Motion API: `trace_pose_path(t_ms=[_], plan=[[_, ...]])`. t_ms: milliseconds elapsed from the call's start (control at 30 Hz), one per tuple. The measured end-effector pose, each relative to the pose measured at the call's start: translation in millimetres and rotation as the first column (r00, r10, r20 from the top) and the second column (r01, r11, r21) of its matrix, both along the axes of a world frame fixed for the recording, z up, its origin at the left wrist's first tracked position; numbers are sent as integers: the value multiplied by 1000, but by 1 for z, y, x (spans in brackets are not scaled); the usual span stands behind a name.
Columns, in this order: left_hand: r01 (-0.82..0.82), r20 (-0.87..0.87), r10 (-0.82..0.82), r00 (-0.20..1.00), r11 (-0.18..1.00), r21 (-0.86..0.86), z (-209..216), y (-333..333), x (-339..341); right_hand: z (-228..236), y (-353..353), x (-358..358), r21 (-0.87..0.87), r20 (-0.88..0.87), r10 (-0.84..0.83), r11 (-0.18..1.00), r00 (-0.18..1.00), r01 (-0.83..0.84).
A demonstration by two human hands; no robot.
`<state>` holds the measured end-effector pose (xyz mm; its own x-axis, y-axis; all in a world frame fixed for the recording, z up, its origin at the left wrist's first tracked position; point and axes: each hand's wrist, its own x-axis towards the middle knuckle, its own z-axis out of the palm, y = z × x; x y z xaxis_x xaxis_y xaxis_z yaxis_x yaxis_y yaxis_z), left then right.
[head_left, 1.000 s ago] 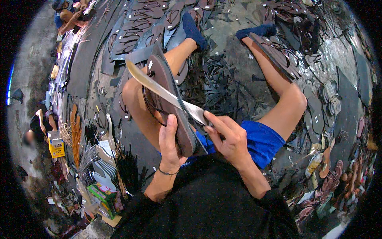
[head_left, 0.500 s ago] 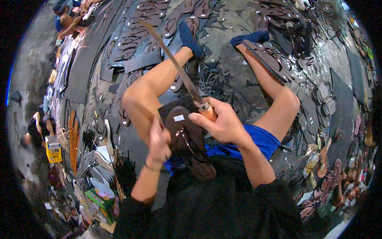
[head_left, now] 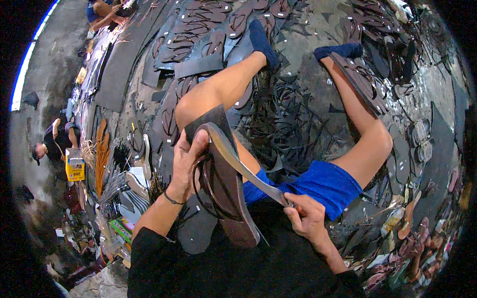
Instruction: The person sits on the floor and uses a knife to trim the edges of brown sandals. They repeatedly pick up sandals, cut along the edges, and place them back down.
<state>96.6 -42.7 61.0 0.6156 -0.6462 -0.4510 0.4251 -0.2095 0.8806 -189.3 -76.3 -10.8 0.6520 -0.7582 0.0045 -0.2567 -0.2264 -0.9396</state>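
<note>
A dark brown flip-flop (head_left: 226,198) is held up over my lap in my left hand (head_left: 185,164), its thumb on the toe end and the strap loop beside the palm. Black sheet rubber (head_left: 214,119) sticks out past the toe of its sole. My right hand (head_left: 308,216) is closed around the handle end of a long curved knife (head_left: 266,188); the fingers hide most of the handle. The blade runs up and left along the flip-flop's right edge, toward the toe near my left thumb. Whether the edge is biting into the rubber I cannot tell.
Rows of brown flip-flops (head_left: 203,17) cover the floor ahead. Black rubber offcuts (head_left: 285,116) lie between my legs. A flip-flop (head_left: 355,82) lies along my right shin. Bundled sticks and a yellow box (head_left: 75,168) stand at left, near another person (head_left: 57,139).
The left hand has taken hold of the flip-flop and raised it. My right hand has moved right and down, bringing the knife from mid-air to the sole's edge. The view has shifted.
</note>
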Motion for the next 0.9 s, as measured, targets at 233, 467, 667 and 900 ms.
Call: trace_pose_path(t_ms=[233, 467, 667, 900], plan=[[277, 136, -267, 954, 959, -62, -8, -12, -6, 42, -56, 37, -71, -103, -1, 997, 995, -6], [398, 109, -390, 914, 915, -65, -3, -29, -22, 76, -119, 62, 2, -104, 185, 983, 977, -186], [735, 275, -780, 562, 624, 267, 40, -70, 23, 85, -175, 78, 505, 314, 457, 662, 832, -554], [986, 352, -934, 63, 114, 124, 41, -21, 0, 34, -119, 57, 618, 342, -28, 759, 939, -203]])
